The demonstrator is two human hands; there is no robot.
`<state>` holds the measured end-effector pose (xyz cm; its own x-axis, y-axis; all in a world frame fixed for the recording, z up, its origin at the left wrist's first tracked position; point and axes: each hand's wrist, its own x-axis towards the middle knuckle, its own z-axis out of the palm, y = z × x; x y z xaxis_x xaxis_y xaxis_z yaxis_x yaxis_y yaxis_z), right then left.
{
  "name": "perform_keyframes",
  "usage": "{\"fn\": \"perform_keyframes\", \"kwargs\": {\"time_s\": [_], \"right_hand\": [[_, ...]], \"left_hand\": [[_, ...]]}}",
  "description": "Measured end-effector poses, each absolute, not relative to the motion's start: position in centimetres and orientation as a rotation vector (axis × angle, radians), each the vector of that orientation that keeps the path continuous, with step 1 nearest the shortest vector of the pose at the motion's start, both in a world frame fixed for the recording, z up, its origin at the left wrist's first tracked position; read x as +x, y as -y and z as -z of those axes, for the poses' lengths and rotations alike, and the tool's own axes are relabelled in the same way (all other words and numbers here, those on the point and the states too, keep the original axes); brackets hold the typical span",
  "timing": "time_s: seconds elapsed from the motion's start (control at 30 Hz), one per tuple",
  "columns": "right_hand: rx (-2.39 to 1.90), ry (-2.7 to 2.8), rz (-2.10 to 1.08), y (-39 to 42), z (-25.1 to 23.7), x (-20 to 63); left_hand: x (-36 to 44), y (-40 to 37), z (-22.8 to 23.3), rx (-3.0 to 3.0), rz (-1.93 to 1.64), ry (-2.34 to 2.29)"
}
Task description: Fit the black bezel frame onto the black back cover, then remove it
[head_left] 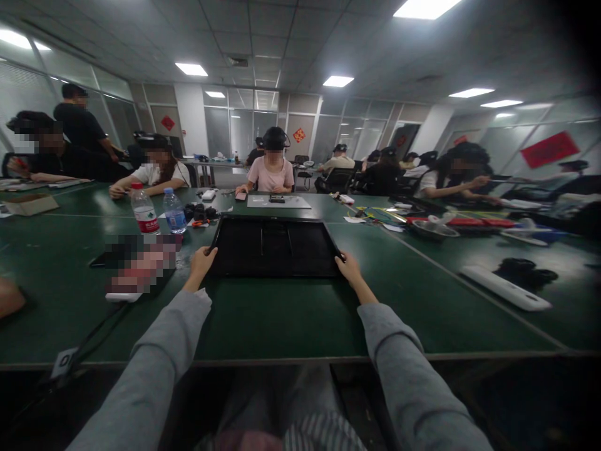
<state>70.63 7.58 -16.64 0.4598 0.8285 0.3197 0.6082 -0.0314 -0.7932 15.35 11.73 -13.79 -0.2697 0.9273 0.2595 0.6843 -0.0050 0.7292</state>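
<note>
A wide black rectangular panel (pixel 239 245) with a raised rim lies on the green table in front of me; I cannot tell whether it is a tray or a screen. My left hand (pixel 203 262) grips its left side near the front corner, the thumb on the rim. On the opposite side, my right hand (pixel 348 266) holds the right rim, also near the front corner. The fingers of both hands are partly hidden under the edge.
Left of the panel stand a red-capped bottle (pixel 144 210) and a blue-capped bottle (pixel 175 212), behind a blurred pinkish object (pixel 141 269) with a cable. A white bar (pixel 504 288), a metal bowl (pixel 434 228) and cables lie right. Several people sit around the table (pixel 282 319).
</note>
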Motion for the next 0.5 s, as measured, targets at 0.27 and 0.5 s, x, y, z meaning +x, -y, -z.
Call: {"fn": "perform_keyframes", "kwargs": {"time_s": [0.27, 0.5], "right_hand": [[-1.618, 1.279, -0.420, -6.8, 16.1, 71.4], [-1.594, 1.272, -0.429, -7.2, 16.6, 71.5]], "left_hand": [[13.9, -12.2, 13.1, 1.473, -1.217, -1.805], [14.1, -11.4, 12.4, 1.412, -1.189, -1.820]]}}
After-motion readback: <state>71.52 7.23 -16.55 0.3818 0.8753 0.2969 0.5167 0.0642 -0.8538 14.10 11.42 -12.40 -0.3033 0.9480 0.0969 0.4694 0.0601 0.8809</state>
